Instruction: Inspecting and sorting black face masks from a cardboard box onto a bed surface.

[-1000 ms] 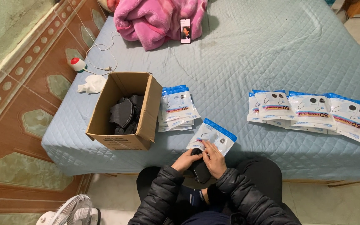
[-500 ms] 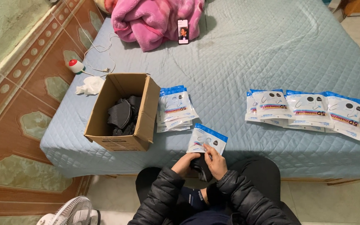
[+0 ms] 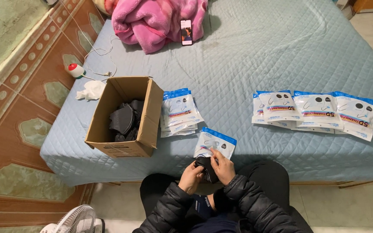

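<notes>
Lately, item one: a small black fabric mask [image 3: 205,167], folded, sat lower centre of the frame at the bed's near edge, pinched between both my hands. My left hand [image 3: 191,177] was closed round its lower left side, fingers curled under it; my right hand [image 3: 223,166] gripped its upper right, thumb on top. Half a second before, both hands had been higher, against the flat white pouch with a blue top band [image 3: 214,143]; now they had dropped clear of it and the pouch lay by itself on the quilt, just above my knuckles. I judged from this that the mask was out in my hands and not yet in the pouch.

Item two: an open brown cardboard box [image 3: 124,146], left of centre, holding more black masks [image 3: 124,121] loose inside.

Item three: a stack of like white-and-blue pouches [image 3: 178,110], touching the box's right wall.

Item four: a row of overlapping filled pouches [image 3: 318,110], right of centre.

Item five: the quilted pale blue bedspread [image 3: 260,51] bearing all of it.

Item six: a crumpled pink blanket [image 3: 152,19], top centre, with a phone [image 3: 186,32] lying on it.

Item seven: a white fan [image 3: 72,221], lower left corner, on the floor.
</notes>
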